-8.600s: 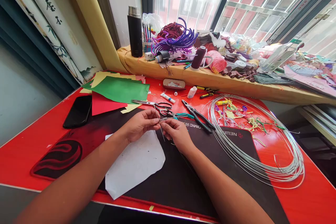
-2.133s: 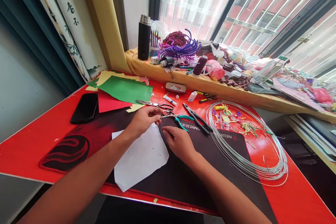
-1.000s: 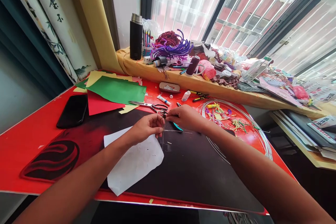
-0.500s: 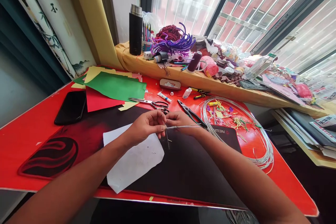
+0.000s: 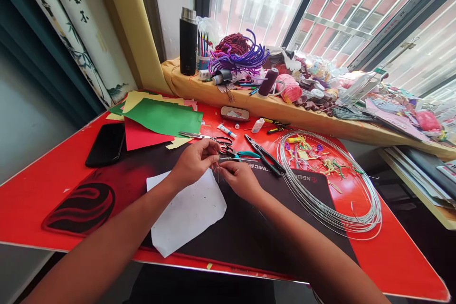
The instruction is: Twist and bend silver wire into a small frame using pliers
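Over the dark desk mat, my left hand [image 5: 194, 165] pinches a thin piece of metal wire [image 5: 238, 159], its twisted length sticking out to the right and thinner ends pointing up and down. Close beside it, my right hand [image 5: 242, 180] has thumb and forefinger closed at the wire's crossing, just below the twisted part. The exact grip point is hidden by the fingers. A white sheet of paper [image 5: 188, 213] lies beneath my left hand. Just beyond the hands are teal-handled pliers [image 5: 247, 154], scissors [image 5: 223, 139] and black-handled pliers [image 5: 265, 156].
A large coil of silver wire [image 5: 370, 209] lies right, around colourful scraps [image 5: 331, 166]. Coloured paper [image 5: 166, 116] and a black phone [image 5: 106, 145] lie left. A glue tube [image 5: 227, 130] and small white bottle [image 5: 258, 125] stand back. A cluttered ledge [image 5: 210, 88] borders the window.
My right hand has turned and dropped slightly, its fingers now below the twisted wire instead of behind it. The teal-handled pliers have come into sight. The view has shifted a little.
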